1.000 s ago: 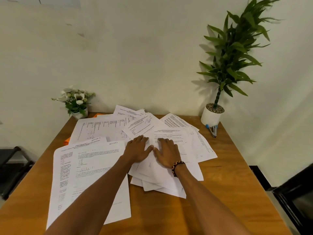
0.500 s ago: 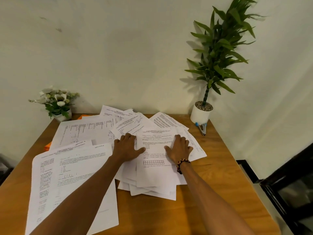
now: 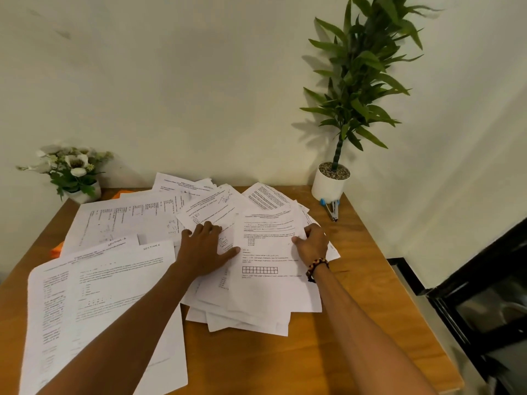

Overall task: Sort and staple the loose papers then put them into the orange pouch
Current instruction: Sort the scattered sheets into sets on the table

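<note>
Head view, the only one: both hands work the central heap of loose papers (image 3: 242, 303) on the wooden tabletop (image 3: 285, 363). Left hand (image 3: 204, 252) lies flat with fingers spread, pressing the sheets at the heap's left side; grip open, nothing held. Right hand (image 3: 312, 243) sits at the right edge of the top sheet (image 3: 268, 266), thumb on the printed face and fingers curled toward the edge; it looks like a pinch on that sheet, though the fingertips under the paper are hidden. Orange pouch (image 3: 57, 249) is mostly buried: only a corner shows at the far left under the large sheets, and another orange sliver near the flower pot (image 3: 82, 192). Stapler (image 3: 332, 209) lies against the white plant pot (image 3: 329, 185), just beyond the heap's right end, untouched. Risks, as judged: thin, smooth sheets slide easily, so pulling the top page could drag neighbours and skew the fan; the overlapping sheets look alike, so pages may be mis-sorted; the near-left sheets (image 3: 99, 323) appear to overhang the tabletop edge and could slip off if nudged by the forearm. Materials: matte white printed paper, slightly curled; smooth satin wood; glossy cylindrical pot with gravel; beaded bracelet (image 3: 316, 267) on the right wrist.
</note>
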